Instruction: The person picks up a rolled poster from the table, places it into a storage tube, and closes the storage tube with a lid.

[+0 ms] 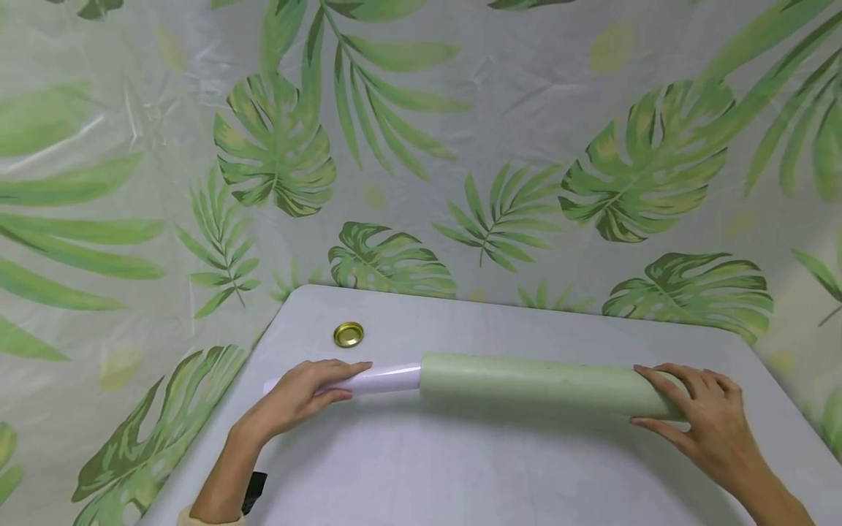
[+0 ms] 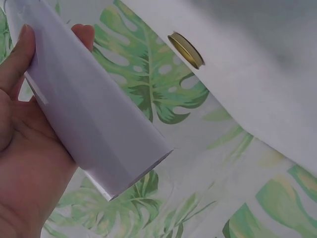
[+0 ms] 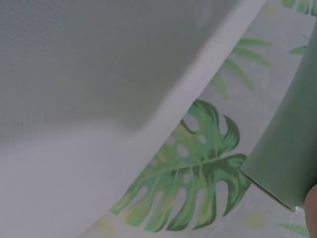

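Note:
A pale green tube point(image 1: 526, 381) runs sideways above the white table. My right hand point(image 1: 713, 420) grips it near its right end, thumb below and fingers over the top. From its left end comes a thinner, glossy white roll point(image 1: 388, 377), held by my left hand point(image 1: 296, 398) between thumb and fingers. In the left wrist view the free end of the white roll point(image 2: 106, 129) extends past the palm, fingers curled around behind it. The right wrist view shows the green tube's end point(image 3: 285, 158) with a fingertip at its edge; most of that hand is out of frame.
A round gold lid point(image 1: 349, 334) lies on the white table point(image 1: 473, 467), beyond my left hand. Something small and black point(image 1: 254, 492) shows beside the left forearm. A leaf-patterned sheet point(image 1: 513, 131) hangs behind the table and surrounds its sides.

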Demonstrator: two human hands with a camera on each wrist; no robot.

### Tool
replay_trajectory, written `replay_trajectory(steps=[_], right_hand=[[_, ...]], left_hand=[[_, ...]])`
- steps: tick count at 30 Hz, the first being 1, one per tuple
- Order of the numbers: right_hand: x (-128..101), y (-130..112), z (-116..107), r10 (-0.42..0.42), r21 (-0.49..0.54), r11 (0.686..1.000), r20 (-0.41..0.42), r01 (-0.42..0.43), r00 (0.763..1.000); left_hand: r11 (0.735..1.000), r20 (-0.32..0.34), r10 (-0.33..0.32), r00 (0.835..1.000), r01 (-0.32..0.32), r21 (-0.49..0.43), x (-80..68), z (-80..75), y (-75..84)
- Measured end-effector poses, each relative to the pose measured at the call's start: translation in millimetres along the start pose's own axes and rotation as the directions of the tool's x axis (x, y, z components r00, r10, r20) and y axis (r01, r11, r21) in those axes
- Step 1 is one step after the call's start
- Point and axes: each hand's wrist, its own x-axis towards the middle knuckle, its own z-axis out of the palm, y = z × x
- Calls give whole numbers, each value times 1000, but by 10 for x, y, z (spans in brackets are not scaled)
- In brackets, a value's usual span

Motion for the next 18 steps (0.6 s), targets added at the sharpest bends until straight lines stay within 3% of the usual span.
replay_trajectory(steps=[11,18], right_hand=[[-4,-61,16,15,41,999,35,-17,999],[13,-80,7,6,86,996,52,-10,999]], left_hand=[[1000,17,21,1000,-21,-6,77,7,70],[998,51,26,998,-23,-60,72,9,114]])
